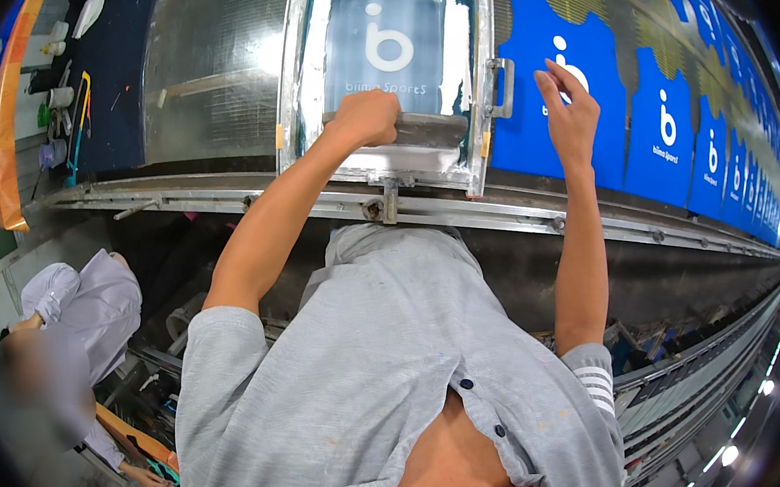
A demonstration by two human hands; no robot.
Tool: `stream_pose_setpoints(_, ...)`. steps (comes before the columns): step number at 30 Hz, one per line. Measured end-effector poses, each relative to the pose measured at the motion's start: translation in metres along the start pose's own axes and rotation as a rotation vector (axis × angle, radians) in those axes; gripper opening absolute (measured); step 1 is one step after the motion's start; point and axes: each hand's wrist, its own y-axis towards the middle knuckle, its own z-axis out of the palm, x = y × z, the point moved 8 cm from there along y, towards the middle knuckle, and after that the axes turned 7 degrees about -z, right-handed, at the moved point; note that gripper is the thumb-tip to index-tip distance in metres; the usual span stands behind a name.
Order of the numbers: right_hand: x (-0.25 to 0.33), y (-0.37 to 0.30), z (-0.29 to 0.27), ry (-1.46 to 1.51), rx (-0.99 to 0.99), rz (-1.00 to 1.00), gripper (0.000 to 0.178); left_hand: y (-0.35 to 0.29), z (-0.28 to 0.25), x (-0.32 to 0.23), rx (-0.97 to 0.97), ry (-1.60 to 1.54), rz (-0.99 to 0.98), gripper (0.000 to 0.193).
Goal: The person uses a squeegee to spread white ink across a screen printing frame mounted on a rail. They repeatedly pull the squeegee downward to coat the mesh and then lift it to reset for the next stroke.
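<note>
My left hand (365, 119) is closed around the grip of a squeegee (432, 131), whose blade lies across the near part of a screen-printing frame (285, 114). Inside the frame, the mesh (347, 50) carries a pale logo stencil, with white ink along its sides. To the right of the frame handle (508, 88), my right hand (571, 119) hovers over a blue fabric piece (528, 132) printed with a white logo. Its fingers are apart and hold nothing, and it hides part of the print.
More printed blue pieces (652, 136) line the long table to the right. A metal rail (460, 203) runs along its near edge. At the left stands an orange-edged upright (4, 136), near some hanging tools (79, 131). Another person (92, 303) sits at lower left.
</note>
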Motion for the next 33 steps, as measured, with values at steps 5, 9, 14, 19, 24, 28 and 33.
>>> stream_pose_setpoints(5, -0.066, -0.009, 0.021, -0.063, -0.147, 0.1, 0.044, 0.021, 0.018, -0.008, 0.283, -0.013, -0.077, 0.031)
stream_pose_setpoints(9, -0.11, 0.003, 0.076, -0.183, -0.134, 0.035, 0.063, 0.043, 0.013, 0.014, 0.466, -0.039, -0.137, 0.032)
stream_pose_setpoints(14, -0.107, 0.008, 0.107, 0.192, 0.013, 0.392, 0.062, 0.062, -0.04, 0.033, 0.435, -0.034, 0.159, 0.045)
stream_pose_setpoints(19, -0.091, 0.012, 0.094, 0.312, 0.022, 0.476, 0.049, 0.1, -0.149, 0.049, 0.029, -0.043, 0.043, 0.037)
stream_pose_setpoints(24, -0.063, 0.016, 0.088, 0.334, 0.059, 0.455, 0.049, 0.14, -0.21, 0.069, -0.254, -0.069, -0.009, 0.029)
stream_pose_setpoints(28, -0.056, 0.018, 0.088, 0.311, 0.068, 0.468, 0.05, 0.142, -0.208, 0.075, -0.553, -0.066, 0.024, 0.028)
stream_pose_setpoints(33, -0.062, 0.021, 0.087, 0.301, 0.083, 0.464, 0.051, 0.081, -0.146, 0.058, -0.563, -0.05, 0.033, 0.032)
